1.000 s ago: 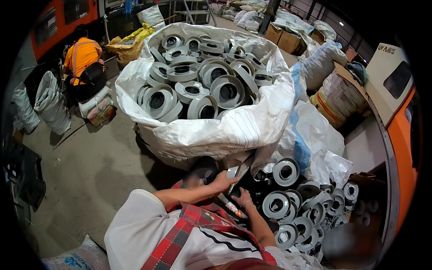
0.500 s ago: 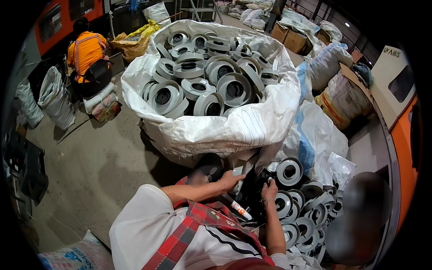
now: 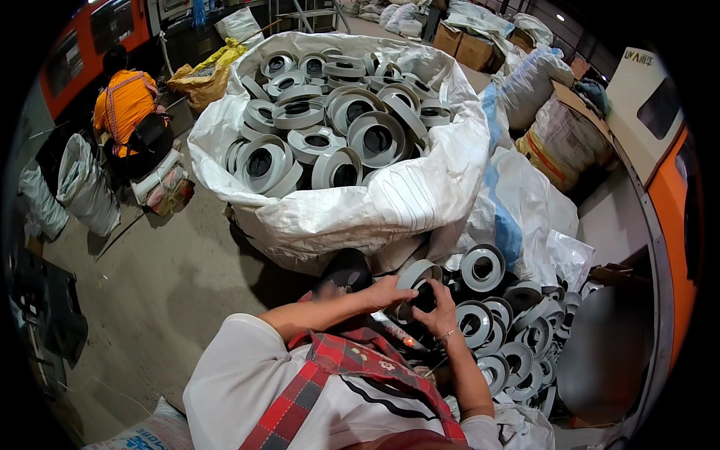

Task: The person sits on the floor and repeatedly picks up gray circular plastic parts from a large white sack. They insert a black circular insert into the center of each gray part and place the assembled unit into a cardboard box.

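Note:
Low in front of me, my left hand [image 3: 388, 293] grips a grey plastic ring [image 3: 417, 274] by its near side. Close against it, my right hand [image 3: 439, 310] is closed on a small black insert [image 3: 425, 298] at the ring's opening. Whether the insert sits inside the ring or only touches it I cannot tell. Beyond my hands stands a big white woven sack [image 3: 330, 225], heaped with grey rings [image 3: 376, 139] that have black centres. To the right of my right hand lies a pile of similar grey rings [image 3: 474, 322], several with pale, open middles.
A person in orange [image 3: 126, 109] sits at the far left beside white sacks [image 3: 88, 184]. Stuffed bags [image 3: 532, 90] and cardboard boxes [image 3: 474, 52] stand at the back right. An orange and cream machine [image 3: 651, 120] borders the right side. Concrete floor [image 3: 172, 277] lies to my left.
My right hand has come up and left, bringing the black insert against the grey ring. My left hand has turned the ring toward it. The whole view has shifted slightly.

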